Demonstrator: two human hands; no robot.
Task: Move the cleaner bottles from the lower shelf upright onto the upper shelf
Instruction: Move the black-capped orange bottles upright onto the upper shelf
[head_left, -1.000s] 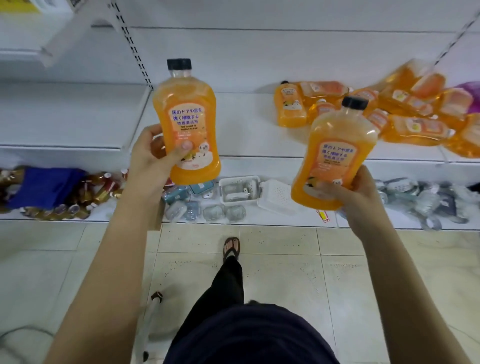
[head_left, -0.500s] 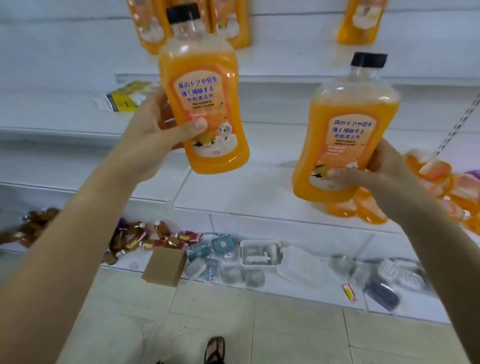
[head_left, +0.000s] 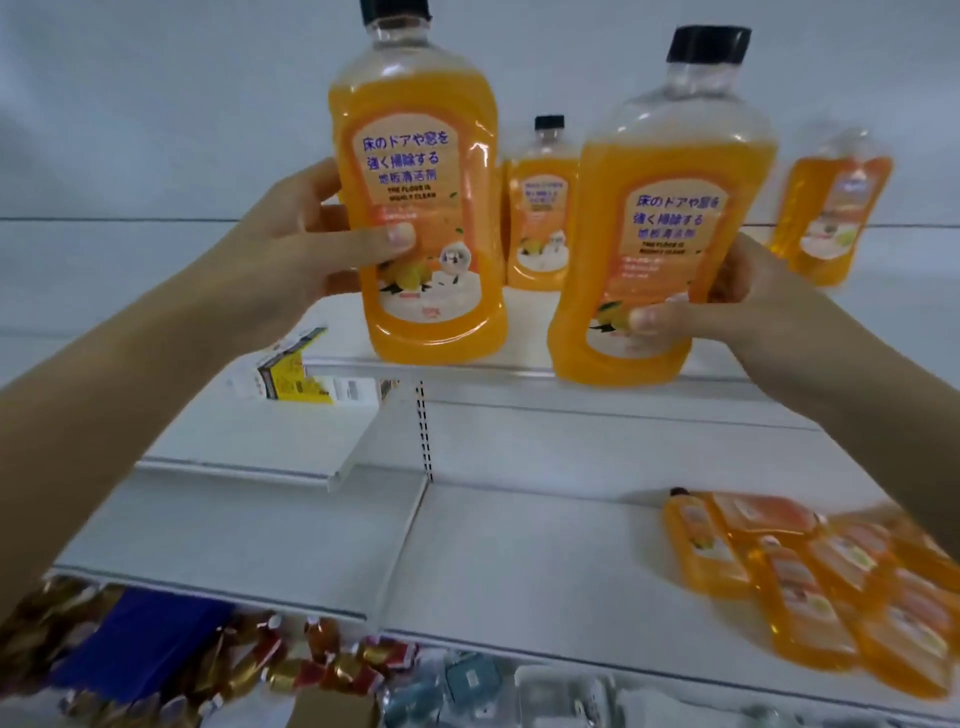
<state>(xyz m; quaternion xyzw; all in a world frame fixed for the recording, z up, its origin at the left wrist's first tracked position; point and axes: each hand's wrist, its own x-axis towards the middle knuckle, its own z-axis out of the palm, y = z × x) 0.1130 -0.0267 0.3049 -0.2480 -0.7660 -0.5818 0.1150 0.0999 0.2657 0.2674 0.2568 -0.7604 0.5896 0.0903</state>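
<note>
Orange liquid fills two upright bottles. The left hand (head_left: 306, 249) curls round the left bottle (head_left: 421, 208) at the upper shelf (head_left: 519, 371) near edge, and the right hand (head_left: 737, 306) clasps the right bottle (head_left: 660, 234) beside it. Spare bottles (head_left: 810, 587) lie on the lower shelf (head_left: 519, 561), right.

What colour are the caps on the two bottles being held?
Black, on both held bottles' caps, seen in the head view.
</note>
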